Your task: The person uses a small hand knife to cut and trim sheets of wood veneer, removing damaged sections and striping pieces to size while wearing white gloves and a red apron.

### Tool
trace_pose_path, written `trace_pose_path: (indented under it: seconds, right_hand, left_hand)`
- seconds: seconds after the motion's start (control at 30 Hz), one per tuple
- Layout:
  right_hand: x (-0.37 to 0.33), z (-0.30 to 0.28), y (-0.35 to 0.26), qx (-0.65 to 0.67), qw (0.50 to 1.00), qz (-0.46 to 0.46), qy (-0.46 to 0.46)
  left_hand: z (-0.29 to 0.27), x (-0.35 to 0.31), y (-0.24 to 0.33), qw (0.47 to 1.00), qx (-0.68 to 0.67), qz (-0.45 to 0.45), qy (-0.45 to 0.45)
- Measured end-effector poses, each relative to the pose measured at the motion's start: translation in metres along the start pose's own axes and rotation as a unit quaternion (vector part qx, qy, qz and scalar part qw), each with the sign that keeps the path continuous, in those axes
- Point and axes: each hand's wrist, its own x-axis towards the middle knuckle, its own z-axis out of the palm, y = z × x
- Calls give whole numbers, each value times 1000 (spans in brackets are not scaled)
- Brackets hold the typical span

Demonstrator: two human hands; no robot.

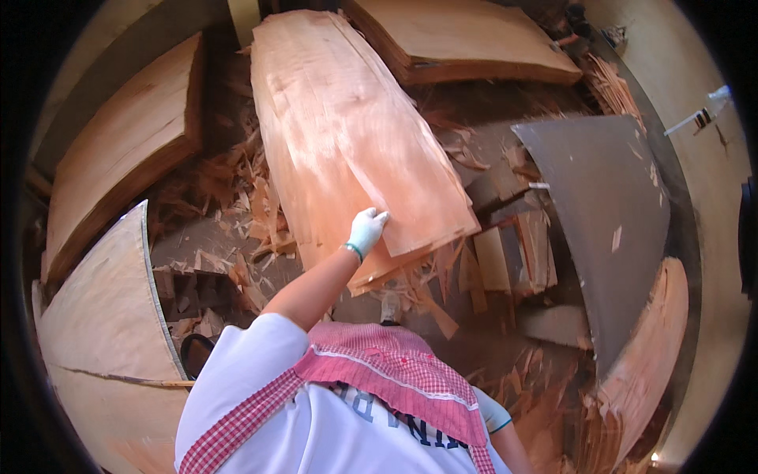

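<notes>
My left hand (368, 230), in a white glove with a green cuff, reaches forward with bent fingers. It pinches the near edge of a thin wood veneer sheet (418, 207) lying on top of a long veneer stack (316, 103). A narrow gap runs along this sheet, beside the hand. Low at my right side, part of my right hand (493, 411) shows in a pale glove with a green cuff. My apron and shirt hide its fingers, so I cannot see whether it holds anything.
More veneer stacks stand at the left (126, 150) and far back (466, 35). A dark grey panel (608, 205) leans at the right, near a curved veneer pile (651, 340). A pale board (110, 308) lies at near left. Torn veneer scraps (264, 209) litter the floor.
</notes>
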Motion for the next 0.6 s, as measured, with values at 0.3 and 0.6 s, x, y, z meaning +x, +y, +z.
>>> trace_pose_path:
  seconds: [0.3, 0.6]
  right_hand:
    - [60, -114, -79, -2, 987, 130, -98]
    - [142, -139, -158, -592, 691, 42, -414]
  left_hand:
    - [-117, -104, 137, 995, 22, 0, -99]
    - [-343, -254, 160, 757, 522, 24, 392]
